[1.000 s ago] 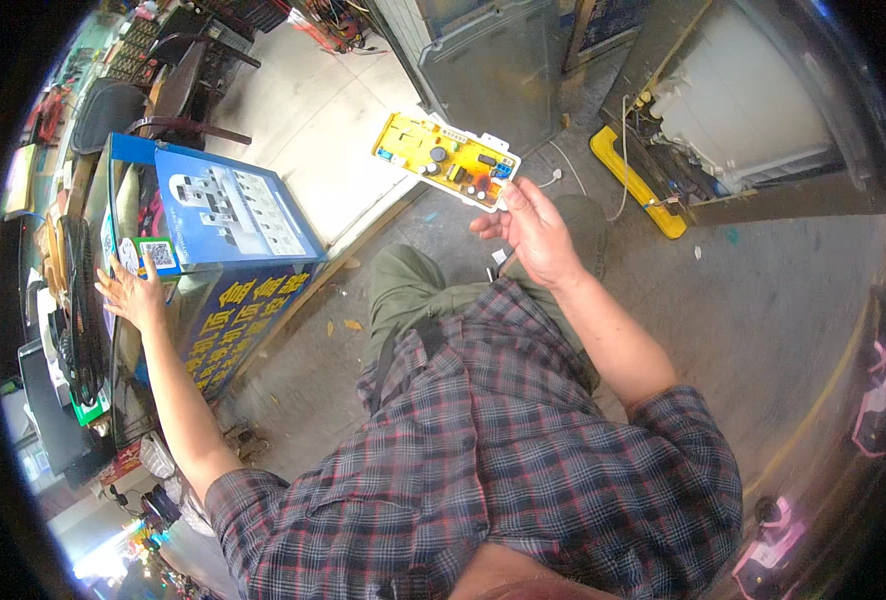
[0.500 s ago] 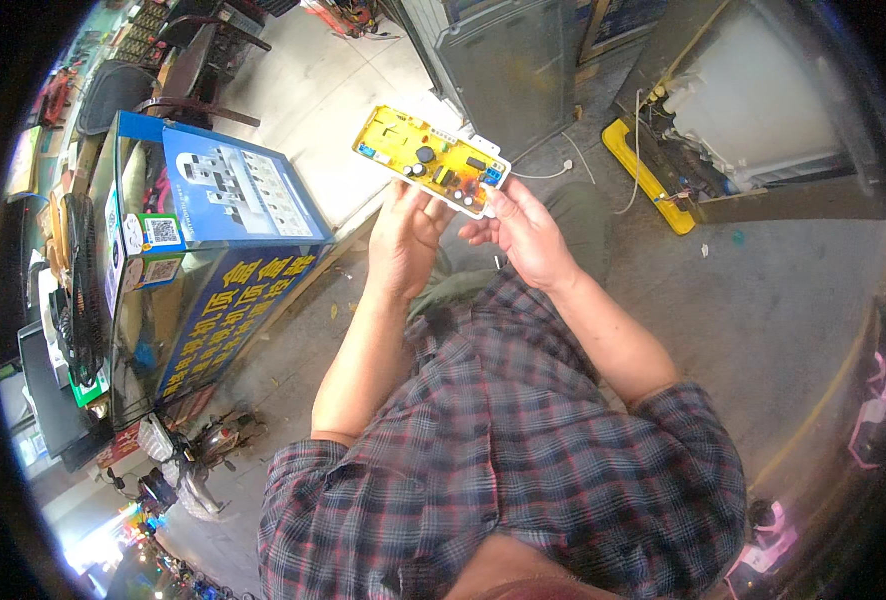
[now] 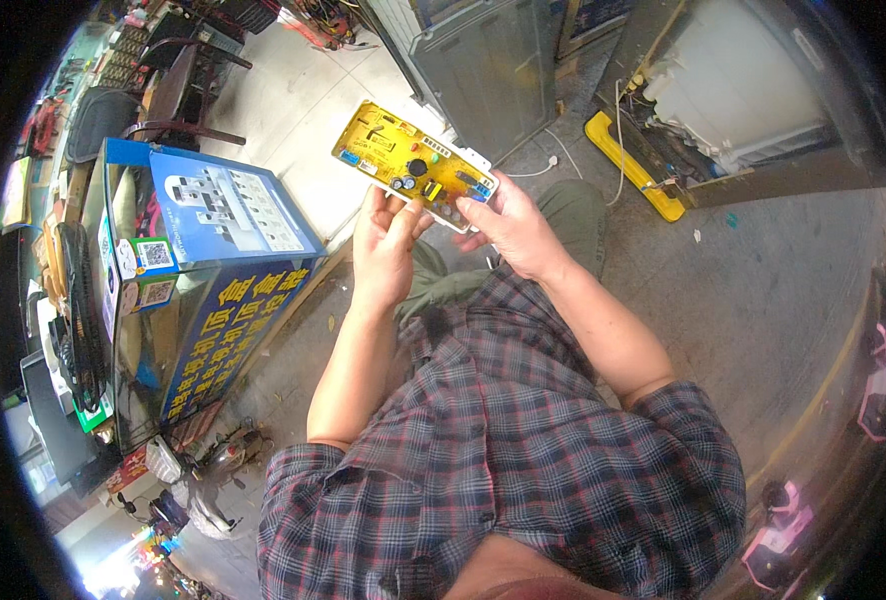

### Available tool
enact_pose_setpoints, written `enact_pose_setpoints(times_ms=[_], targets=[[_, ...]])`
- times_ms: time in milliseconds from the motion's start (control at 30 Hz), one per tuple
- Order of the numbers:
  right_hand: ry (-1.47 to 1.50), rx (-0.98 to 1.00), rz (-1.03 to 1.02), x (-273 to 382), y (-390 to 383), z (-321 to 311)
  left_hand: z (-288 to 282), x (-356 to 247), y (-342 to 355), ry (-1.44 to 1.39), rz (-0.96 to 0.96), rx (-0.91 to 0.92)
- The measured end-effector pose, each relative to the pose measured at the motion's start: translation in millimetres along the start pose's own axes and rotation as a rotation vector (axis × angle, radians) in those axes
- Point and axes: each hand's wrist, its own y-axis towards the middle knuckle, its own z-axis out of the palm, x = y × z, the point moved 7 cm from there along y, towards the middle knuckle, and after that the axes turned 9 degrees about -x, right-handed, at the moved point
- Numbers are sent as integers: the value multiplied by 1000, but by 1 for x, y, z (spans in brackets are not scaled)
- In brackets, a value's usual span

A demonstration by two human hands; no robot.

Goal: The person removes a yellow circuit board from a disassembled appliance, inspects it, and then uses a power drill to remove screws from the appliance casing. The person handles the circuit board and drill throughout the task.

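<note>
A yellow circuit board [image 3: 393,150] in a white plastic tray is held up in front of me, its component side facing up. Black and grey round capacitors, a yellow transformer and blue connectors stand on it. My right hand [image 3: 513,228] grips its right end, thumb on top and fingers underneath. At the near long edge, my left hand [image 3: 385,245] is closed on the board, with its thumb by the rim near the capacitors. The fingertips below the tray are hidden.
To my left stands a glass display case [image 3: 253,300] with a blue poster on top. An opened appliance [image 3: 753,100] with a yellow strip [image 3: 633,165] lies at the far right. Beyond the board are a grey panel [image 3: 488,80] and a white cable [image 3: 553,162]. A chair [image 3: 188,95] stands far left.
The board has shifted slightly left and tilted more toward me. My left thumb has come up to its near edge, and both hands have moved left with it.
</note>
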Motion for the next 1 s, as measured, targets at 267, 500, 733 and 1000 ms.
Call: enact_pose_setpoints(times_ms=[267, 500, 733, 1000], targets=[[-18, -84, -83, 7, -5, 5, -2, 6, 2, -30, -18, 28], [-20, -40, -3, 9, -11, 7, 2, 4, 4, -162, -35, 20], [96, 79, 54, 13, -14, -6, 9, -8, 1, -224, -69, 36], [120, 73, 65, 15, -18, -3, 3, -6, 4, -202, -148, 98]])
